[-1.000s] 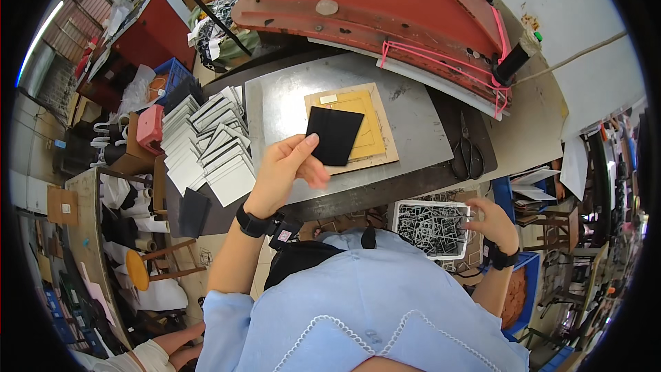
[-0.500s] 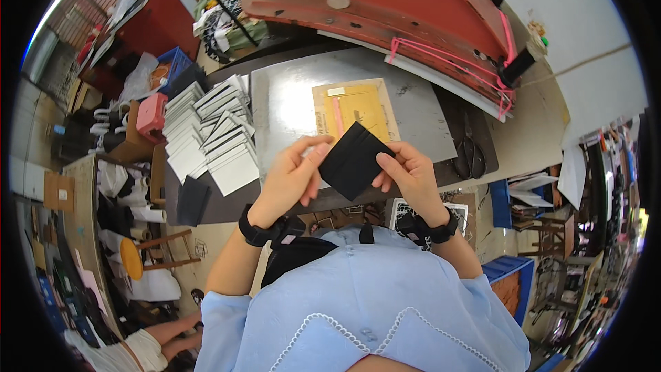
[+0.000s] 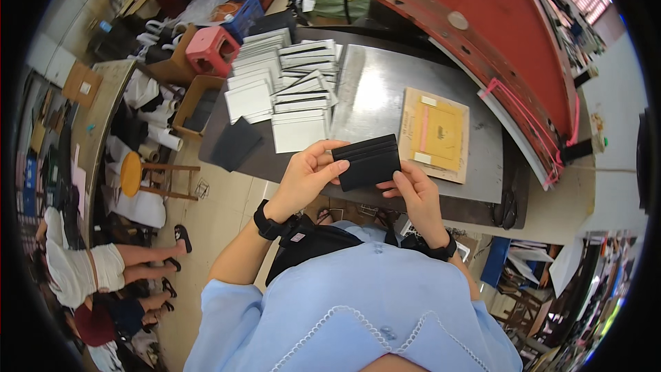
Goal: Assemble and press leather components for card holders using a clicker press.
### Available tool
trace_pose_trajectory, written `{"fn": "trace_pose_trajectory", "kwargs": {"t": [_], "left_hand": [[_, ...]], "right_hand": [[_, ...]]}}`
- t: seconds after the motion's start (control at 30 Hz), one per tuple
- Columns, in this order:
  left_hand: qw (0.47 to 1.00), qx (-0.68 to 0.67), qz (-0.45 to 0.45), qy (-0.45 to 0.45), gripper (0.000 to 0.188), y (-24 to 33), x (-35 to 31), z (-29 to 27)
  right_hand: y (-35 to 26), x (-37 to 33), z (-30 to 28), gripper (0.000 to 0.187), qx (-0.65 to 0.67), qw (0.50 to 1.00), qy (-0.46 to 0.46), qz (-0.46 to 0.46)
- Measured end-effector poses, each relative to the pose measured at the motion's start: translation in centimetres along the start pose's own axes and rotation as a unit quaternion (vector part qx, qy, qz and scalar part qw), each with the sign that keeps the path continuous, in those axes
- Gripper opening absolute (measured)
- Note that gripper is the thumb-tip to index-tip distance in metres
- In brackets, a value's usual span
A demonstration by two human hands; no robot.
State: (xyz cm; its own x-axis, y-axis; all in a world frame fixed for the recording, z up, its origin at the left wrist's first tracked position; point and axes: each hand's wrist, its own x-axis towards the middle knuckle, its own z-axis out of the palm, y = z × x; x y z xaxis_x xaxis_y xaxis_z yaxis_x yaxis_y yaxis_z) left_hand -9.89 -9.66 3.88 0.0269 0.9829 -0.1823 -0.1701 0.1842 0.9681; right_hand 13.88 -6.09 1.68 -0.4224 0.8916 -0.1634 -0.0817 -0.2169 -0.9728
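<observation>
Now off the yellow template [image 3: 436, 136], the black card holder [image 3: 367, 162] is pinched by left hand [image 3: 306, 176] at nine o'clock, right hand [image 3: 413, 193] at five.

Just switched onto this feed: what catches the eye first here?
A black card holder held up in both hands, left hand and right hand, over the near edge of the metal table. Behind it lies a yellow template board, with fanned grey card stacks at the left.

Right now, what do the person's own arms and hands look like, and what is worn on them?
Both hands, left hand and right hand, are bare. Each wrist carries a black band, like a watch strap. Light blue sleeves with white scalloped stitching cover the upper arms; forearms are uncovered.
</observation>
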Motion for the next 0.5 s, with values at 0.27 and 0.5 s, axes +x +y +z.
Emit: {"fn": "trace_pose_trajectory", "kwargs": {"t": [0.27,0.5], "left_hand": [[0.958,0.002,0.064,0.279,0.034,-2.1,-5.3,-11.1],[0.598,0.628,0.163,0.470,0.054,-3.7,-4.8,-16.1]], "right_hand": [[0.7,-0.3,-1.6,0.021,-0.074,0.997,0.022,-0.027],[0.7,-0.1,-2.0,0.019,-0.068,0.996,0.043,-0.032]]}}
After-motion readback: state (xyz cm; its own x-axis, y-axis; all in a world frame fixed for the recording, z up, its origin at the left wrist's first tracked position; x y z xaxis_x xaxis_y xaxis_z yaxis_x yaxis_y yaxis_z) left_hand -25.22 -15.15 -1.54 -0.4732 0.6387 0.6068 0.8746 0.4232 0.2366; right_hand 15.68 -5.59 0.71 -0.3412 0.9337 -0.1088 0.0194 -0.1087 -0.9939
